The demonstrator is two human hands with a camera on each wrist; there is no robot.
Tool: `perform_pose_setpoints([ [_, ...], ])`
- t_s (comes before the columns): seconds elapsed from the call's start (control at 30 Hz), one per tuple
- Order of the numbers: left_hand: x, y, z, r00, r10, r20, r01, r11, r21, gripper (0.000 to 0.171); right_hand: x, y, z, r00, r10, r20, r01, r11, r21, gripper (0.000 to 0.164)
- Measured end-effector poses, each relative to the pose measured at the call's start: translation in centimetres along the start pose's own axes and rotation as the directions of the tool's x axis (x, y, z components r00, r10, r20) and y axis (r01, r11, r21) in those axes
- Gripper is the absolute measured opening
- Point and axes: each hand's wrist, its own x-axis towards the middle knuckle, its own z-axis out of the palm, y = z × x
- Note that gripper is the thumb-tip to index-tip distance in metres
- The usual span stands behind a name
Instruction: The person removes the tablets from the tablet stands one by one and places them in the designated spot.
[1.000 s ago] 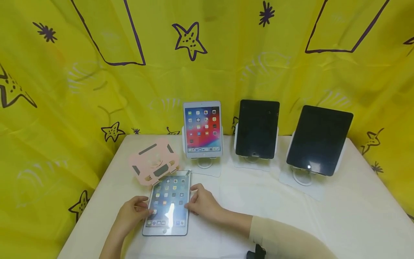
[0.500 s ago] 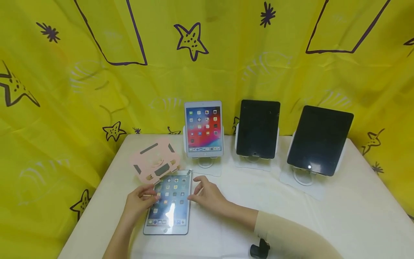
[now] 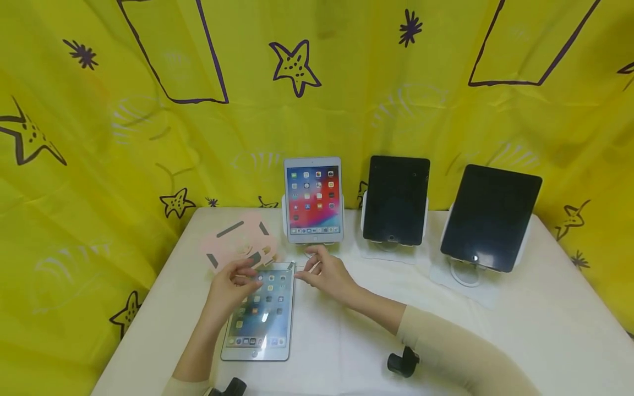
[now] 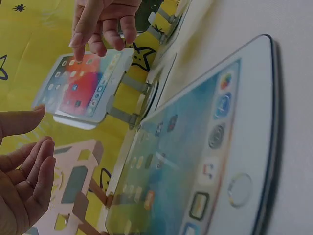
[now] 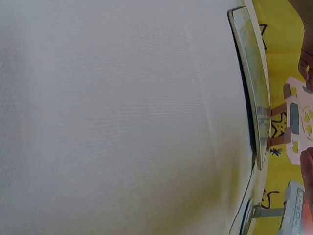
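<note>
A white-framed tablet [image 3: 260, 330] with a lit screen lies on the white table in the head view. Above its upper left part is my left hand [image 3: 233, 289], thumb and fingers apart with nothing between them; the left wrist view shows that hand [image 4: 22, 186] in the air too. My right hand [image 3: 329, 275] hovers by the tablet's top right corner, its fingers loosely bent around nothing. Behind the tablet a pink tablet stand [image 3: 238, 234] with dark grey pads tilts back, its lower part partly covered by my left hand.
Along the back stand another white tablet [image 3: 314, 201] with a lit screen and two dark-screened tablets, a smaller one [image 3: 396, 201] and a larger one [image 3: 490, 217], each on a white stand. A yellow patterned curtain [image 3: 337, 99] hangs behind the table [image 3: 396, 363].
Both hands have left the sides of the lying tablet and moved up and away toward its top end and the pink stand. The tablet stays in place.
</note>
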Motion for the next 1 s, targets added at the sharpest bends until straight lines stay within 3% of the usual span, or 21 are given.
perform_pose_setpoints([
  [0.17, 0.6, 1.2, 0.4, 1.0, 0.025, 0.016, -0.025, 1.0, -0.001, 0.054, 0.8, -0.4, -1.1, 0.999, -0.006, -0.051, 0.008, 0.999, 0.044, 0.054],
  [0.47, 1.6, 4.1, 1.2, 0.999, 0.032, 0.015, -0.033, 0.999, 0.037, 0.059, 1.7, -0.9, -2.6, 0.993, -0.02, -0.12, 0.024, 0.999, 0.032, 0.056],
  [0.6, 2.5, 4.8, 1.7, 0.997, 0.065, 0.039, -0.063, 0.997, -0.038, 0.058, 1.9, -0.8, -2.9, 0.987, -0.006, -0.159, 0.013, 0.999, 0.039, 0.061],
  [0.8, 3.8, 5.4, 2.6, 0.985, 0.146, 0.088, -0.128, 0.975, -0.183, 0.058, 2.3, -0.4, -3.4, 0.979, 0.011, -0.205, -0.001, 0.999, 0.05, 0.067],
  [1.0, 4.8, 5.8, 3.8, 0.979, 0.195, 0.052, -0.181, 0.963, -0.198, 0.06, 2.8, 0.2, -4.1, 0.972, -0.017, -0.236, 0.021, 1.0, 0.015, 0.068],
])
